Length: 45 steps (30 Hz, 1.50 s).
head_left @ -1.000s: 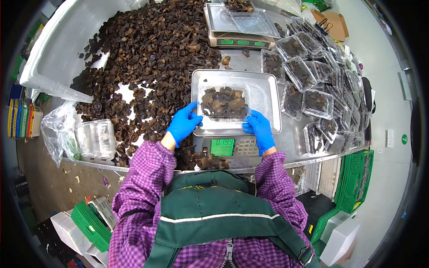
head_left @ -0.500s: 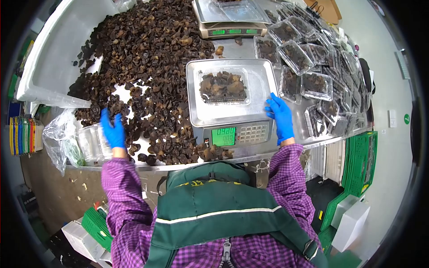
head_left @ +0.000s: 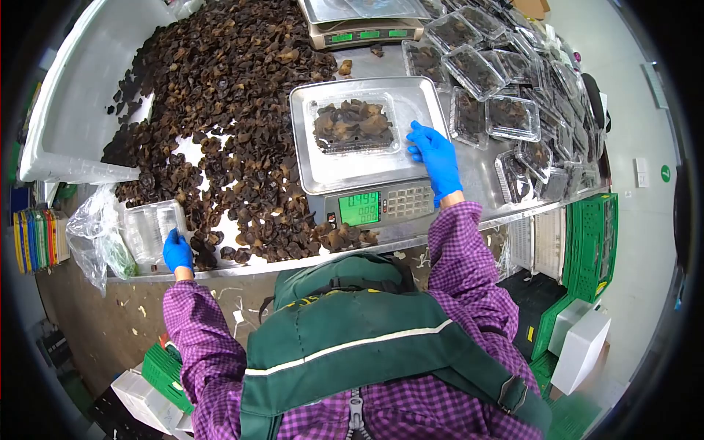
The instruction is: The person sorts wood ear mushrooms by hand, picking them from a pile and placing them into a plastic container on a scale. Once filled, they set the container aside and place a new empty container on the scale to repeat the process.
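My left hand (head_left: 177, 251), in a blue glove, has its fingers closed at the right edge of a stack of clear plastic containers (head_left: 150, 231) by the table's front edge. My right hand (head_left: 435, 160), also blue-gloved, hovers over the right side of the scale's metal tray (head_left: 359, 176), its fingers drawn together; whether they pinch anything is too small to tell. On that tray an open clear container (head_left: 396, 139) holds dark brown fungus pieces (head_left: 353, 123). Below it shows the lit green display (head_left: 359, 208).
A large heap of dark fungus (head_left: 242, 81) covers the left of the table. A white foam box (head_left: 73, 110) lies beyond it. Filled, lidded containers (head_left: 512, 117) are piled at the right. A second scale (head_left: 367, 34) stands at the back.
My left hand has come down onto the container stack, its fingers closing. My right hand has moved left over the tray. The whole view has shifted slightly.
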### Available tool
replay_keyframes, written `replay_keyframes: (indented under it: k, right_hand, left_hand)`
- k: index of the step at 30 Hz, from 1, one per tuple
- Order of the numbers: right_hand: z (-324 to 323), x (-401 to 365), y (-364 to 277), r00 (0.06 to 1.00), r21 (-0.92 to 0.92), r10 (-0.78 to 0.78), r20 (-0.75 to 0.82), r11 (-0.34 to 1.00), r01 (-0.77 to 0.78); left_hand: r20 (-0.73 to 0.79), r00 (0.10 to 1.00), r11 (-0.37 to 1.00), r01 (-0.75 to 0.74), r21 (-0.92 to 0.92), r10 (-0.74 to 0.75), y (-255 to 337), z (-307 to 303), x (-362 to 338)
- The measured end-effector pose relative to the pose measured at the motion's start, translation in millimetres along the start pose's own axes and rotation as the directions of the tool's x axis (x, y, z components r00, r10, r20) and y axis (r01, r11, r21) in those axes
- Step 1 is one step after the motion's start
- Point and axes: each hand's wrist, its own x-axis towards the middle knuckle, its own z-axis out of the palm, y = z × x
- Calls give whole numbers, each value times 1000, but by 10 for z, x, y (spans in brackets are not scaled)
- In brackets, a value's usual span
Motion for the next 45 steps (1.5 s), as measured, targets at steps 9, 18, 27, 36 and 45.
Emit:
replay_keyframes:
  k: [9,18,27,36,45]
  right_hand:
    - [455,151,353,981,179,162,109,967,-180]
    - [-485,182,64,981,482,186,-48,865,-140]
    - [-3163,975,-188,711,571,-88,-698,531,626]
    - [-2758,1090,-535,923,460,-151,-353,831,312]
    - [-369,755,-135,925,-253,-327,194,894,369]
  left_hand:
    - [-315,949,978,-77,-193,13,57,-477,215]
    - [-277,823,650,-563,-511,496,2703,-422,-345]
    - [144,532,550,-788,-279,835,4174,689,-1102]
    - [-98,655,540,-690,-481,750,4296,679,-1502]
    - [-129,942,872,-337,-355,311,2850,625,-847]
